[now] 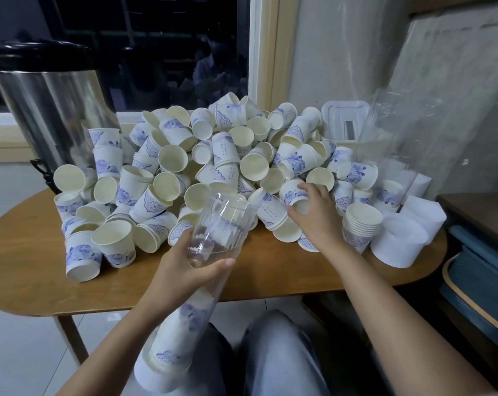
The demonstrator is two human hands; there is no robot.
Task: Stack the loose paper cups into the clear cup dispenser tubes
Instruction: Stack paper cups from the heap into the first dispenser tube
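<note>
Clear plastic comes nearest: the tube [213, 232] slants from the lap up over the desk [27, 252] edge, with nested cups [185, 324] filling its lower part. Its long axis runs near to far, and the open mouth points up and away at the pile [185, 155]. The left hand [185, 270] wraps round it just below the mouth. Just right of the mouth and slightly beyond, the right hand [313, 212] curls round a cup [292, 192] lying on its side at the pile's front — a short carry leftward and back.
</note>
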